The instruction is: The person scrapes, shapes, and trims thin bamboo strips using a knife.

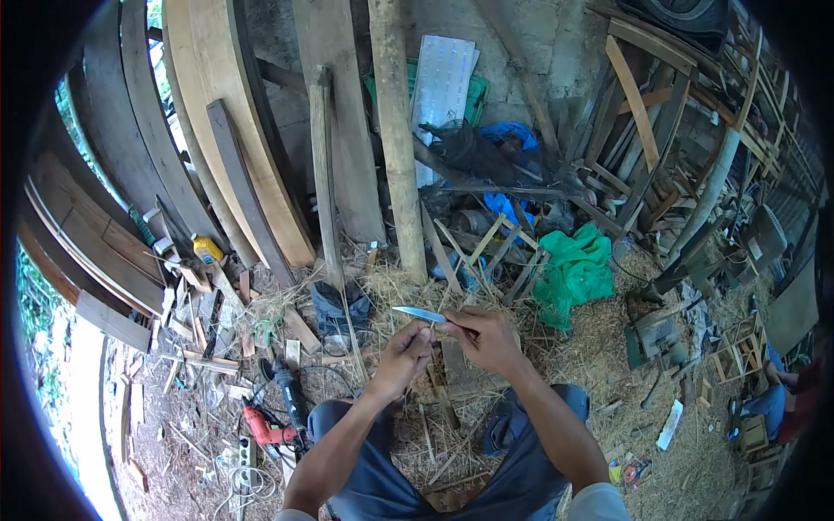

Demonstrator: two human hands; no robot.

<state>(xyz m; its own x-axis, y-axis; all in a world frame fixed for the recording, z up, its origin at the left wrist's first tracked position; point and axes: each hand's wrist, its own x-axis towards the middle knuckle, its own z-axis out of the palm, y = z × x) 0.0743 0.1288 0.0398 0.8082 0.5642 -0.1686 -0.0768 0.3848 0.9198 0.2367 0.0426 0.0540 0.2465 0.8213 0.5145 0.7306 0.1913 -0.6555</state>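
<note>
The right hand (488, 340) has its fingers wrapped around the dark-red handle of a slim knife with a silvery pointed blade (419, 313), held above the shaving-strewn ground (599, 369), its tip to the left. The left hand (400, 360) is just below the blade, fingers curled together; whether they grip anything cannot be told. A crumpled green plastic sheet (573, 271) lies beyond the right hand.

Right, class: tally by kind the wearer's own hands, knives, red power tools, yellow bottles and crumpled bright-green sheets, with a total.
Left hand and right hand: 2
Knife: 1
Red power tool: 1
Yellow bottle: 1
Crumpled green sheet: 1
Total: 6
</note>
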